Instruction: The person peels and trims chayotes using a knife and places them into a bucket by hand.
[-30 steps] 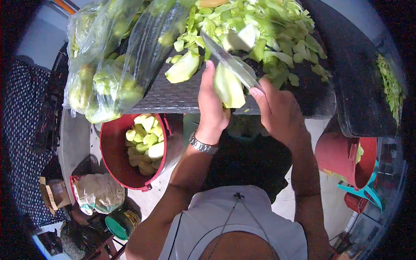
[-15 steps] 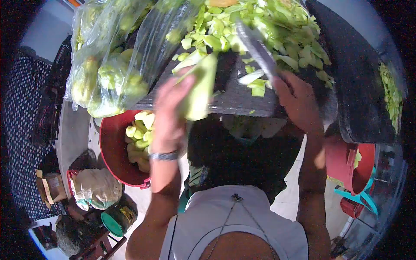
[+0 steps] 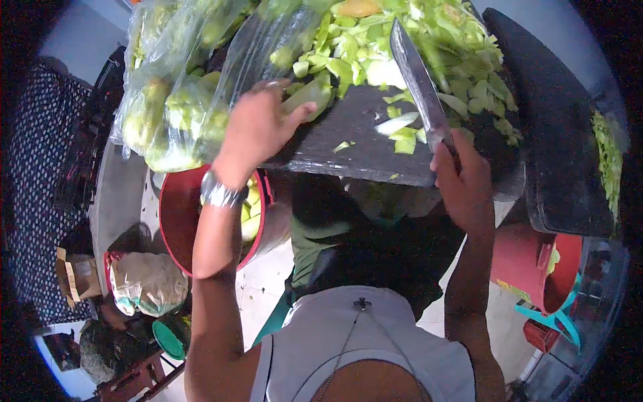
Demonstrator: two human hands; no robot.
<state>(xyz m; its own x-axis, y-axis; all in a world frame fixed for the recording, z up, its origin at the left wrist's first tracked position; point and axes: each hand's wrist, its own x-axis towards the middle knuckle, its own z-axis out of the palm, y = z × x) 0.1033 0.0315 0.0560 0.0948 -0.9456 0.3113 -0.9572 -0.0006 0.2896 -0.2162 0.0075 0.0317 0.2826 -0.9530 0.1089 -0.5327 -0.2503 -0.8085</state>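
My left hand (image 3: 261, 124), a little blurred, is closed round the near end of a pale green, elongated fruit or vegetable (image 3: 317, 96) above the left side of the dark work surface (image 3: 328, 144). Part of that piece hides behind the fingers. In my right hand (image 3: 462, 174) is a knife (image 3: 418, 80), its broad blade slanting up and away over the board. Beneath and beyond the blade spreads a heap of green peelings (image 3: 462, 60). A few loose scraps (image 3: 404, 137) lie close to the knife handle.
A clear plastic bag (image 3: 177, 110) of whole green produce covers the surface's left part. Below its edge stands a red bucket (image 3: 181, 221) with pale pieces inside. Another red bucket (image 3: 526, 264) is at the right, near a dark panel (image 3: 556, 127).
My left hand has moved left and up towards the bag, and the green piece now shows less beside it. The knife has shifted slightly right. The whole view has tilted a little.
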